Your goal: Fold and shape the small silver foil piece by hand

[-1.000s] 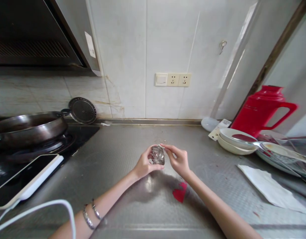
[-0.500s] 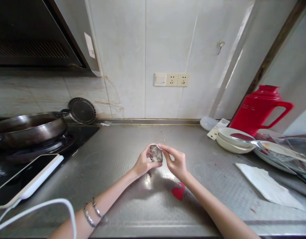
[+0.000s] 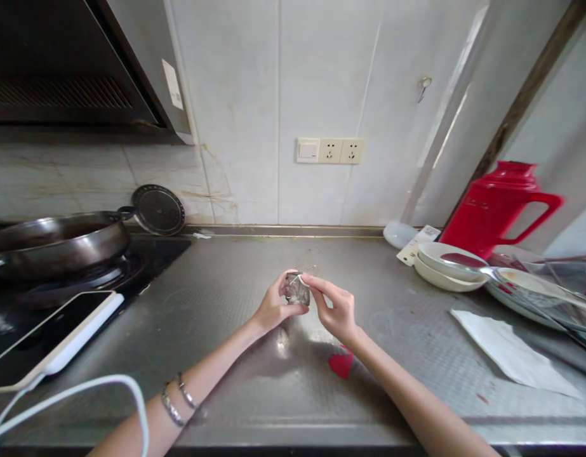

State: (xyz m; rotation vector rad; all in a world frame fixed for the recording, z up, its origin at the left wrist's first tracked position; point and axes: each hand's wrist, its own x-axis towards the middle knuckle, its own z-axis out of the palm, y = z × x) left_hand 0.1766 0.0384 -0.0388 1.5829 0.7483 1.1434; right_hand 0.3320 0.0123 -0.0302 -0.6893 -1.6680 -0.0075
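A small clear glass container is held above the metal counter, near the middle of the view. My left hand wraps round its left side, thumb below and fingers behind. At its top right edge my right hand pinches something small and white, possibly a swab or stick, that reaches over the glass. The contents of the glass are too small to make out. A red piece lies on the counter beneath my right wrist.
A pan sits on the stove at left, with a phone and white cable in front. At right are a red thermos, stacked bowls, a plate and a white tissue.
Both hands and the glass have shifted very slightly up and left. The pinch of my right hand stays at the glass's top edge.
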